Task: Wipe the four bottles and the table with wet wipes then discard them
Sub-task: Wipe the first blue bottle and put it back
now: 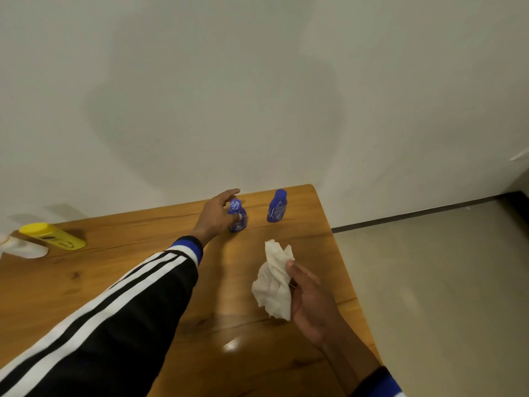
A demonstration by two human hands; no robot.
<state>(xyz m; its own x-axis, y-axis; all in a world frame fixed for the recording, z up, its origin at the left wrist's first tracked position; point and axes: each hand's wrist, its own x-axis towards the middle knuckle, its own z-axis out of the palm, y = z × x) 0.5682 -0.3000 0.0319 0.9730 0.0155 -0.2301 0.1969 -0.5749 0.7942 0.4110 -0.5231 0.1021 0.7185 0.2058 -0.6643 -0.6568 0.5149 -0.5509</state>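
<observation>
The left hand [216, 212] reaches across the wooden table [137, 282] to a small blue bottle [238, 215] standing upright near the far edge. The thumb lies against the front of the bottle's body and the fingers [229, 193] arch loosely spread above and behind its cap, so the bottle sits between thumb and fingers; whether the fingers behind it actually touch cannot be told. The arm wears a black sleeve [114, 319] with white stripes and a blue-and-white cuff.

A second blue bottle [276, 206] stands upright to the right of those fingers, apart from them and from the first bottle, close to the table's far right corner.

The right hand [307, 293] hovers nearer the camera, over the right part of the table, gripping a crumpled white wet wipe [273, 282]. The thumb presses on the wipe's right side, and the cloth bunches upward and to the left, beyond the thumb tip; the other fingers are hidden behind the wipe.

Far to the left of both hands, a yellow bottle [53, 235] lies on its side, with a white bottle [23, 247] lying just in front of it at the picture's edge.
</observation>
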